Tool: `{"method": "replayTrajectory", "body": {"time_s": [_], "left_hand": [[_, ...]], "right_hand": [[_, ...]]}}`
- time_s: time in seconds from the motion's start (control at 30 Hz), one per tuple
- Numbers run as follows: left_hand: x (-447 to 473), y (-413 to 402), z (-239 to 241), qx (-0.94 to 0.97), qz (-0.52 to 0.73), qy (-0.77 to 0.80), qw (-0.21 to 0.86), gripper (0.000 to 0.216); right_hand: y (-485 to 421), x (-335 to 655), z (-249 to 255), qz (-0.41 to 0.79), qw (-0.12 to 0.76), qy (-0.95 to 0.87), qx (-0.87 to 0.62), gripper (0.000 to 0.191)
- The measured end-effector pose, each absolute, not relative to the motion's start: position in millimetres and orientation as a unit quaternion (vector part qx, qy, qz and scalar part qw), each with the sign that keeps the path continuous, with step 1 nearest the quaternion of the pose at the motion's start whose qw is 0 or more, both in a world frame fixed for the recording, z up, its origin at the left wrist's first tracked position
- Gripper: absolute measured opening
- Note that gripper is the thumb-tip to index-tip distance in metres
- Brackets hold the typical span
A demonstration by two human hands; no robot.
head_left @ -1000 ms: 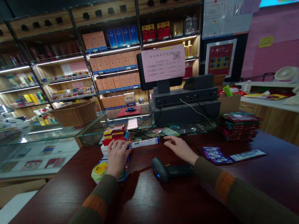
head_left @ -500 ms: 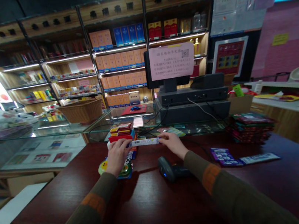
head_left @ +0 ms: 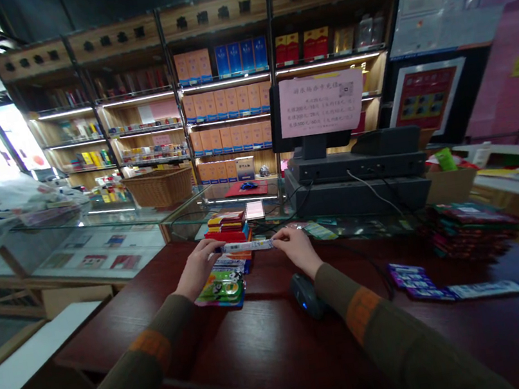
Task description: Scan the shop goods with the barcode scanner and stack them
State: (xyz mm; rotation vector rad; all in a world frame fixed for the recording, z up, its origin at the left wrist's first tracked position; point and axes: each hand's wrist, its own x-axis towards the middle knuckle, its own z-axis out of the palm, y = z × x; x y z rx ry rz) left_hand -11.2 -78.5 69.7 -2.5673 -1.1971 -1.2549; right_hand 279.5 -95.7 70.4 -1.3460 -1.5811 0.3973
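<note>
Between my two hands a slim white-and-blue packet is held level above the dark red counter. My left hand pinches its left end, and my right hand pinches its right end. Below my left hand lie green and yellow blister packs. Just behind the packet rises a stack of red and yellow packets. Under my right forearm a dark barcode scanner rests on the counter with a blue light showing; the sleeve hides part of it.
To the right lie a purple packet and a pale blue strip, with a stack of dark red and green packets behind. A monitor with a pink sign stands at the back. A wicker basket sits on the glass case.
The camera view has turned left, so the surroundings appear shifted right. My left hand has shifted left relative to the blister packs, uncovering more of them. Both hands still hold the slim packet.
</note>
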Motion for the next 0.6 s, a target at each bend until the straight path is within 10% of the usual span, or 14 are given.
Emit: {"method": "replayTrajectory", "body": {"time_s": [0.6], "left_hand": [[-64.5, -67.8, 62.1, -0.784, -0.383, -0.485, 0.059, 0.012]], "right_hand": [[-106.2, 214.7, 66.7, 0.181, 0.472, -0.638, -0.58, 0.025]]}}
